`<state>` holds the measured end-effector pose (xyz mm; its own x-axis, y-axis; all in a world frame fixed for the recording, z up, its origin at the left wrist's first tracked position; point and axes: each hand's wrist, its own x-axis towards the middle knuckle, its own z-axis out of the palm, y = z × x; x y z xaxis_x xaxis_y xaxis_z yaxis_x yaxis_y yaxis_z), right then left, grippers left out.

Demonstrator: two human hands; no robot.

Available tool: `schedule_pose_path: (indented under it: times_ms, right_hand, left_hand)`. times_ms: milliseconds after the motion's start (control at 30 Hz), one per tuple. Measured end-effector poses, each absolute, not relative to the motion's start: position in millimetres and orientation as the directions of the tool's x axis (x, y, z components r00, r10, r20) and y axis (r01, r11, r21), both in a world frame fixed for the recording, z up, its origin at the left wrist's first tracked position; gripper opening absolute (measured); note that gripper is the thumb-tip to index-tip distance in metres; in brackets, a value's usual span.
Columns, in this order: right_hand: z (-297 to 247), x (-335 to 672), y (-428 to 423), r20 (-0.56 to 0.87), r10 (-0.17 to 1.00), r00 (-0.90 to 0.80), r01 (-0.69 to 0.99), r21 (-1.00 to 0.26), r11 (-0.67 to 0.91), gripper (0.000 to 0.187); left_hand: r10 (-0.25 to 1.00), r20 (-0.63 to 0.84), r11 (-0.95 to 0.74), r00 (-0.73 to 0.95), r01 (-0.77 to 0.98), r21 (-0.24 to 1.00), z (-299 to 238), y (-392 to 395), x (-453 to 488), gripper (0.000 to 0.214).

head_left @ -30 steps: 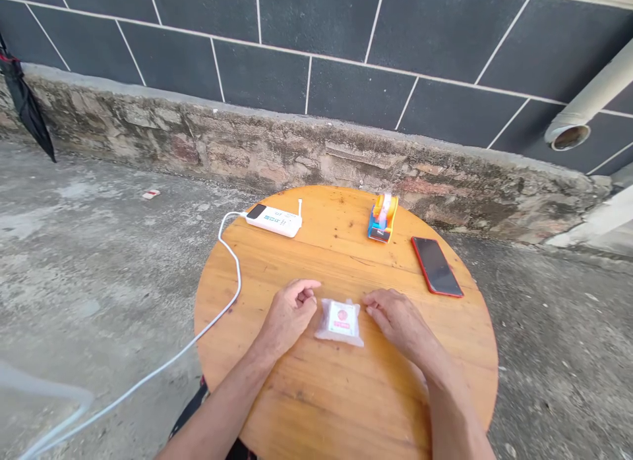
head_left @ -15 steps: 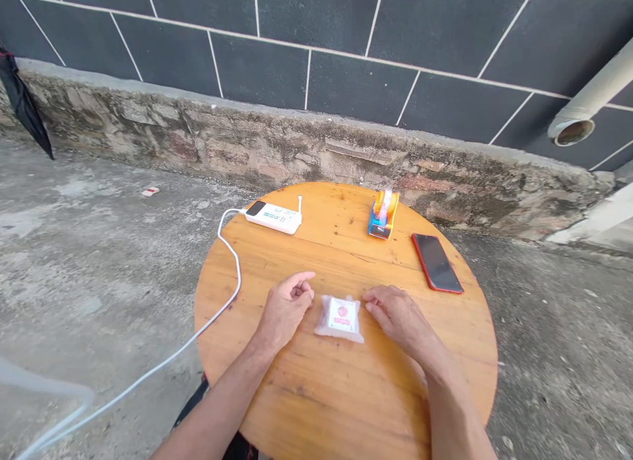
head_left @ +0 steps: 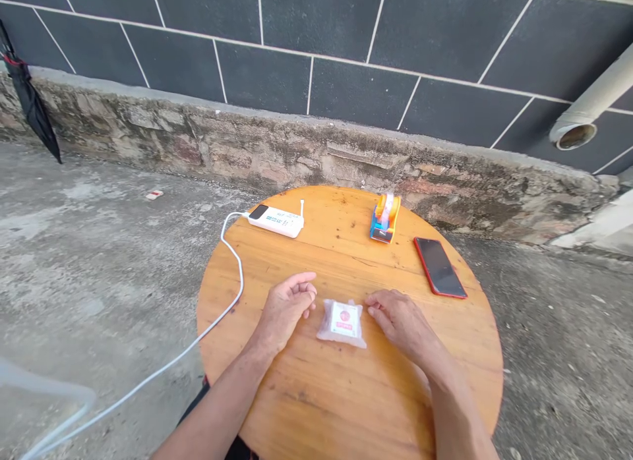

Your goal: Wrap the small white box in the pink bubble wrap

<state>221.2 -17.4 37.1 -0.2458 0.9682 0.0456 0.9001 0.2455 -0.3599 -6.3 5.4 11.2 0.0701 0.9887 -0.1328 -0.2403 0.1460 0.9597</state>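
A small box with a pink printed label, wrapped in bubble wrap [head_left: 342, 323], lies flat between my hands on the round wooden table [head_left: 326, 394]. Just left of the packet is my left hand [head_left: 289, 305], its index finger stretched out and the other fingers loosely curled, holding nothing. My right hand [head_left: 398, 318] rests close to the packet's right edge, open, with bent fingers and the thumb slightly apart. Neither hand appears to grip the packet.
A white power bank [head_left: 277, 221] with a white cable [head_left: 241, 269] sits at the table's back left. At the back right stands an orange and blue tape dispenser [head_left: 384, 219]. A red-edged phone [head_left: 440, 267] lies right of it. A black umbrella [head_left: 34, 111] leans against the wall.
The view has shifted slightly, moving everything a little down and right. My left hand's fingers have loosened somewhat. The packet remains in place on the table.
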Motion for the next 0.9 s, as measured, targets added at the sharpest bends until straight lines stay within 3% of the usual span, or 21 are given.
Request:
schedule_pose_path:
  times_ms: [167, 267, 400, 567, 900]
  right_hand:
    - [35, 223, -16, 0.052, 0.971, -0.233, 0.896, -0.376, 0.235, 0.021]
    - [36, 225, -14, 0.079, 0.974, -0.211, 0.853, -0.473, 0.223, 0.021]
    - [58, 217, -24, 0.196, 0.972, -0.133, 0.740, -0.632, 0.229, 0.019]
    - [103, 183, -61, 0.316, 0.943, -0.109, 0.664, -0.683, 0.306, 0.016]
    - [73, 122, -101, 0.234, 0.972, -0.038, 0.370, -0.900, 0.231, 0.010]
  left_hand:
    - [0.988, -0.134, 0.152, 0.082, -0.295, 0.943, 10, 6, -6, 0.041]
    - [0.989, -0.122, 0.144, 0.086, -0.318, 0.937, 10, 8, -6, 0.040]
    - [0.991, -0.108, 0.130, 0.083, -0.345, 0.930, 25, 3, -10, 0.039]
    - [0.995, -0.052, 0.083, 0.087, -0.398, 0.914, 64, -26, -23, 0.037]
    - [0.974, -0.183, 0.225, 0.132, -0.610, 0.760, 54, -85, -18, 0.034]
